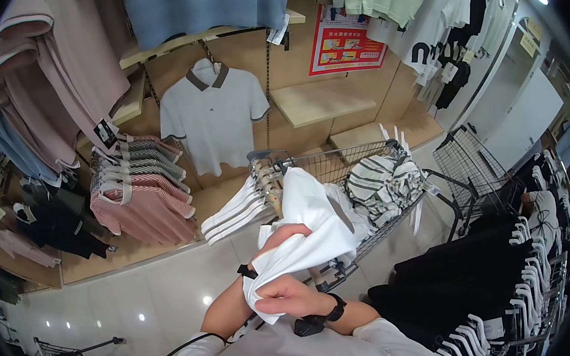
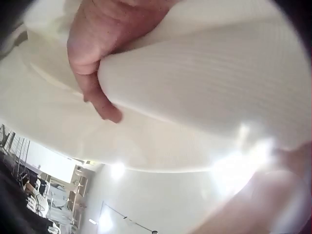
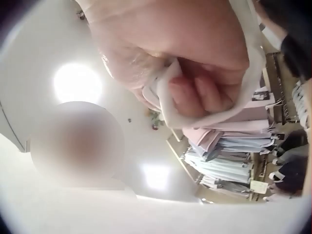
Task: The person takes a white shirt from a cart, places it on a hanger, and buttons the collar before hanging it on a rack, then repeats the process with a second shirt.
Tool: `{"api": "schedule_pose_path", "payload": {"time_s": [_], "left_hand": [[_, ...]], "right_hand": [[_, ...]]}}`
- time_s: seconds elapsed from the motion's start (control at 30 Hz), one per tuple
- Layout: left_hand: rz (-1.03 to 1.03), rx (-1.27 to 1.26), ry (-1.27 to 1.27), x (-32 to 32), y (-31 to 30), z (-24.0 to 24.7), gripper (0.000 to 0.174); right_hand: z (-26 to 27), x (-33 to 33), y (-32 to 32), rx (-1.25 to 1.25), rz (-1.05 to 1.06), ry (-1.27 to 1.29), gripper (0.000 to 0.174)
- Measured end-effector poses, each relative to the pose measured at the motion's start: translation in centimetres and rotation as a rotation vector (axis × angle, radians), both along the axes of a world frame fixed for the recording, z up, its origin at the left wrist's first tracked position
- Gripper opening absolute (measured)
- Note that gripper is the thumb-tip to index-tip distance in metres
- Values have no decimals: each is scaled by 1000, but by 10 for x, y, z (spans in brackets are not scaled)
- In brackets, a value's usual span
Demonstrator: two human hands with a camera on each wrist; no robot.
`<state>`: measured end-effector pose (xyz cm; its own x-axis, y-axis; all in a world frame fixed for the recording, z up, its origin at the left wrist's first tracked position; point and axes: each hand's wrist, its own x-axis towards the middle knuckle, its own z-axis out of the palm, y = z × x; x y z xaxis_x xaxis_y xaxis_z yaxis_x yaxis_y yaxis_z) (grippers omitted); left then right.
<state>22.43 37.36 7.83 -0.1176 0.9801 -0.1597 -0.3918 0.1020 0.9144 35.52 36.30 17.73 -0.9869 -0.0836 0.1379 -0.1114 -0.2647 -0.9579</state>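
A white shirt (image 1: 319, 215) of finely ribbed fabric is bunched up in front of my body, overlapping the near end of a shopping cart (image 1: 388, 246). My left hand (image 1: 284, 238) holds it from the left side, partly hidden by the cloth; in the left wrist view the thumb (image 2: 100, 100) lies over the fabric. Closer to my body, my right hand (image 1: 289, 295) grips a lower fold. Its fingers (image 3: 187, 97) curl tightly round white cloth in the right wrist view. Inside the cart lies a black-and-white striped garment (image 1: 380, 187) beside more white cloth.
White garments on hangers (image 1: 244, 208) hang at the cart's left end. Behind it, a grey polo shirt (image 1: 212, 113) hangs on the shelved wall, with pink shirts (image 1: 141, 209) to the left. A rack of black clothes (image 1: 467, 285) lines the right; another cart (image 1: 472, 158) stands farther back.
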Motion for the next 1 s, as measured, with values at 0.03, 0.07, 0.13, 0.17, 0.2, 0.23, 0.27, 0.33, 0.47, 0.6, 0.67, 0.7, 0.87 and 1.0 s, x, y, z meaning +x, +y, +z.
{"api": "schedule_pose_path", "payload": {"time_s": [0.03, 0.07, 0.13, 0.17, 0.2, 0.23, 0.27, 0.33, 0.47, 0.6, 0.67, 0.7, 0.87, 1.0], "left_hand": [[-122, -404, -239, -8, 17, 15, 35], [-132, -402, -232, -9, 14, 21, 35], [5, -132, -485, -15, 3, 33, 28], [51, -118, -297, -30, -11, 34, 25], [105, -57, -302, -35, -36, 53, 30], [99, -55, -297, -35, -33, 54, 30], [104, -46, -268, -44, -63, 38, 30], [120, -32, -214, -68, -73, 36, 31], [192, -21, -109, -59, -208, -32, 33], [297, 8, -2, -28, -339, -97, 35], [353, 24, 50, -42, -332, -86, 36], [385, 27, 73, -68, -294, -56, 36], [330, -23, 753, -78, -319, -65, 42], [548, -294, 343, -67, -315, -93, 43]], "right_hand": [[-4, 2, 1, 5, -8, 6, 29], [-12, 6, 2, 57, 47, -39, 29], [-51, 20, 12, 126, 164, -30, 20], [-59, 30, 17, 128, 155, -28, 20], [-64, 41, 22, -21, 65, -75, 20], [-71, 52, 28, -170, -22, -120, 29], [-91, 68, 30, -220, -216, -136, 40], [-123, 85, 29, -460, -462, -85, 55], [-149, 76, 25, -1118, -426, -112, 52], [-136, 42, 32, -980, -409, -146, 52], [-134, 41, 40, -882, -404, -160, 51], [-127, 32, 49, -835, -398, -172, 51], [-133, 26, 40, -596, -311, -288, 50], [-136, 1, 16, -405, -262, -333, 49]]}}
